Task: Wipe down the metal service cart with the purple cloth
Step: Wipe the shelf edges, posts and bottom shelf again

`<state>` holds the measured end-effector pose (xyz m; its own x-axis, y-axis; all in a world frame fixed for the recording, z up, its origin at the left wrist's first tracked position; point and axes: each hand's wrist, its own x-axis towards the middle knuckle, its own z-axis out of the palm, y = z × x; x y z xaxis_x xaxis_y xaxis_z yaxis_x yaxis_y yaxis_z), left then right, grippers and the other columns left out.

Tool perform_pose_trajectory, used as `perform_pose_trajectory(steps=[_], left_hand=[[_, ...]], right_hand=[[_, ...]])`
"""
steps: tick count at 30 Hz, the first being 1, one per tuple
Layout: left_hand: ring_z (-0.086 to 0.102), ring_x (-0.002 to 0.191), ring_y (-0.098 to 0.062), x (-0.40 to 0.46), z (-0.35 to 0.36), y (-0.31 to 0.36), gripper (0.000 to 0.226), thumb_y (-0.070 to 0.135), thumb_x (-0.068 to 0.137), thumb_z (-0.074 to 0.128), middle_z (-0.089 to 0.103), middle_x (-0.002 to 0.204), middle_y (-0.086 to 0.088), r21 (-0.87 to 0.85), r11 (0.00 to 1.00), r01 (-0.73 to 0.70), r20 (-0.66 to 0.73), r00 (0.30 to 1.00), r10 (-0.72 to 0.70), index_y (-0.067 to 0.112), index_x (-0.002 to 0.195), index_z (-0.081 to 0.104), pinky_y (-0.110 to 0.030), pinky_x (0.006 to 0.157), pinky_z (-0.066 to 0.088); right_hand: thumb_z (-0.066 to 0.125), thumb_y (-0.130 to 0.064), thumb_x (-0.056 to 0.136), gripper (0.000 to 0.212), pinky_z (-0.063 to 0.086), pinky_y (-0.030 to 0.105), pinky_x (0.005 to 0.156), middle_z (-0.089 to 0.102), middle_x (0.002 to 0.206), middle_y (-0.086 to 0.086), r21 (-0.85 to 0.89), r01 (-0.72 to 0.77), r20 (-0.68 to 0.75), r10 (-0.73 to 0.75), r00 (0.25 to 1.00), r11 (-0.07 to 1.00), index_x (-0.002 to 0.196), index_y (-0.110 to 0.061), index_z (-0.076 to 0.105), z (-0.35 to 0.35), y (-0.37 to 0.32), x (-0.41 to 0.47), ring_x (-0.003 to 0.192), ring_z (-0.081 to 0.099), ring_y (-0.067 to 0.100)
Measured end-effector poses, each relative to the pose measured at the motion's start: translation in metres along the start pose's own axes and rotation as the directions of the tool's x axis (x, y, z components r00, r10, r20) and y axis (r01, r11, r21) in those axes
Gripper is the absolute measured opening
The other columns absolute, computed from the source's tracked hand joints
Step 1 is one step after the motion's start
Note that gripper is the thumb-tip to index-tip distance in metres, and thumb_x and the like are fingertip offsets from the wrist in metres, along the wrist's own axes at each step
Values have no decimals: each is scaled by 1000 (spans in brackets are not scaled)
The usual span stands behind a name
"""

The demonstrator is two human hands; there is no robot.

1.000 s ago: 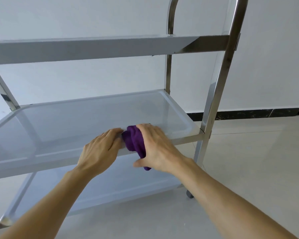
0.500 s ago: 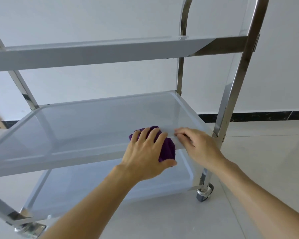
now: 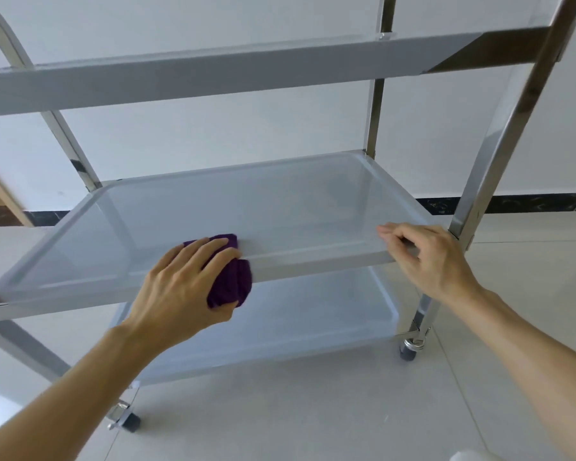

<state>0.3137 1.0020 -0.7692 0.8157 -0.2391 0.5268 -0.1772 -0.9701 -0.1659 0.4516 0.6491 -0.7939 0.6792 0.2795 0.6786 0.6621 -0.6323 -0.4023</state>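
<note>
A three-shelf metal service cart (image 3: pixel 313 207) fills the view, seen from low down. My left hand (image 3: pixel 183 284) presses the bunched purple cloth (image 3: pixel 233 281) over the front rim of the middle shelf, left of its middle. The cloth wraps over the rim and hangs a little below it. My right hand (image 3: pixel 426 257) grips the same front rim near the right front post (image 3: pixel 499 154), fingers curled over the edge.
The top shelf (image 3: pixel 213 74) runs overhead and the bottom shelf (image 3: pixel 280 327) lies below. Caster wheels (image 3: pixel 409 351) rest on a pale tiled floor (image 3: pixel 313 420). A white wall with a dark skirting stands behind. A wooden edge (image 3: pixel 0 194) shows at the far left.
The cloth passed from my right hand to my left, which slid it leftward along the front rim. My right hand moved right and took hold of the rim near the post.
</note>
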Motion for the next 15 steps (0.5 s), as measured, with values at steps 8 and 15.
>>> perform_pose_trajectory(steps=[8,15], left_hand=[[52,105,-13,10,2,20,50,33,66,76,67,111,12,-161,972,168,12,986,-169,20,113,65,-26,85,42],[41,104,-12,26,16,29,85,38,43,87,66,114,5,-134,982,136,72,989,-127,12,119,60,-34,87,45]], right_hand=[[56,-70,79,74,36,44,107,56,138,8,-302,312,410,-173,896,901,125,-12,59,25,-64,13,127,52,28],[55,-5,89,73,21,42,120,24,163,6,-427,281,462,-60,885,859,154,-13,21,88,-99,33,150,22,22]])
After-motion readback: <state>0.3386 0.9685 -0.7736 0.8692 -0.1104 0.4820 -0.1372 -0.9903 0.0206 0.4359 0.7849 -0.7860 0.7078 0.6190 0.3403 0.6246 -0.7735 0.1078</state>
